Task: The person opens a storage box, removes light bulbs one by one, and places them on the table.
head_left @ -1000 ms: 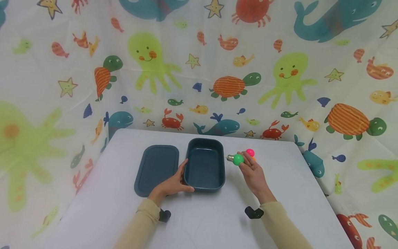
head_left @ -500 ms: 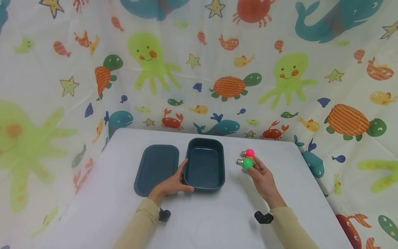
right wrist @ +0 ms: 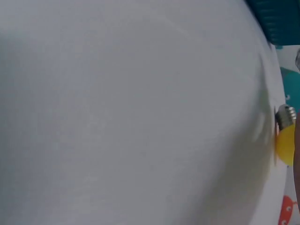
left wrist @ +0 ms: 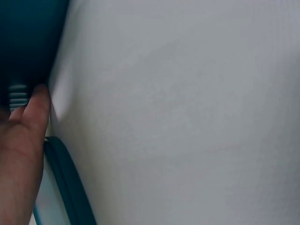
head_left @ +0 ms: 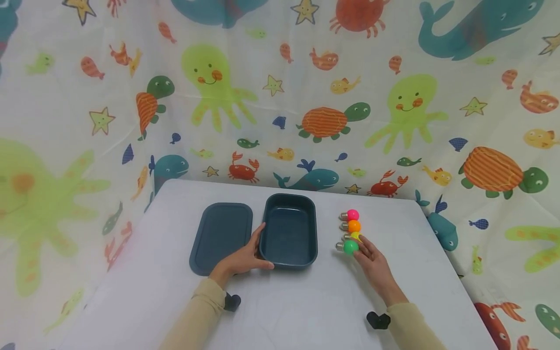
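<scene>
My left hand (head_left: 241, 260) holds the dark teal rectangular container (head_left: 288, 264) by its near-left corner, fingers along the left side and thumb at the front. In the left wrist view, the thumb lies against the container's wall (left wrist: 30, 42). My right hand (head_left: 377, 269) pinches a green light bulb (head_left: 351, 247) by its round end, its metal screw base pointing left. Just beyond it, a yellow bulb (head_left: 356, 236) is partly covered by the fingers. An orange bulb (head_left: 354, 226) and a pink bulb (head_left: 352, 215) lie farther back in the same row.
A flat teal lid (head_left: 223, 233) lies left of the container on the white table (head_left: 302, 311). Behind the table hangs a curtain (head_left: 258, 58) printed with sea animals. The bulb row stands to the right of the container.
My right hand has moved right and toward me with the green bulb, lower past the row. The orange and yellow bulbs have come into view. My left hand stays on the container.
</scene>
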A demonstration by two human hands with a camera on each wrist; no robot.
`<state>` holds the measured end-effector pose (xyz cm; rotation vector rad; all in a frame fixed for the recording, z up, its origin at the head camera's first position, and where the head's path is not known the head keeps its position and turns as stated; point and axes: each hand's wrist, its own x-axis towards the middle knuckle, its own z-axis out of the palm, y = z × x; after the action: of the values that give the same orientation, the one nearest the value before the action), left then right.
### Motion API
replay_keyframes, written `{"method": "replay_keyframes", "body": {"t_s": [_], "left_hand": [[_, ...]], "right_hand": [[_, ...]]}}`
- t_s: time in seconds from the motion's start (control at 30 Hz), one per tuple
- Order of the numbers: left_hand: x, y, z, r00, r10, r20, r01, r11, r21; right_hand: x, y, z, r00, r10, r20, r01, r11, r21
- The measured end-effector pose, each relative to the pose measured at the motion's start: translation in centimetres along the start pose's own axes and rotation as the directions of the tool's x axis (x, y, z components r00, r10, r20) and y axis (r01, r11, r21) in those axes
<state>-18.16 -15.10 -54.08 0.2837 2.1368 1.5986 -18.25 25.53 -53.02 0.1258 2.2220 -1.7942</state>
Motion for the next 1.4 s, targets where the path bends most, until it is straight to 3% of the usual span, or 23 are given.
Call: {"method": "replay_keyframes", "body": {"t_s": [0.43, 0.87, 1.0, 1.4], "left_hand": [[-0.1, 0.1, 0.1, 1.000, 0.001, -0.003, -0.001, 1.000, 0.004], [-0.2, 0.0, 0.4, 1.000, -0.004, -0.001, 0.004, 1.000, 0.016], [-0.2, 0.1, 0.4, 1.000, -0.001, -0.003, 0.001, 1.000, 0.007], [-0.2, 0.2, 0.3, 1.000, -0.001, -0.003, 0.001, 1.000, 0.005]], "right_hand": [[-0.4, 2.2, -1.0, 0.997, 0.066, -0.035, -0.070, 0.992, -0.106], [-0.6, 2.2, -2.0, 0.998, 0.015, -0.055, -0.023, 0.987, -0.157], [-0.9, 1.2, -1.9, 0.998, 0.018, -0.056, -0.027, 0.984, -0.174], [0.0, 1.6, -2.5, 0.994, -0.003, -0.109, -0.023, 0.971, -0.236]]}}
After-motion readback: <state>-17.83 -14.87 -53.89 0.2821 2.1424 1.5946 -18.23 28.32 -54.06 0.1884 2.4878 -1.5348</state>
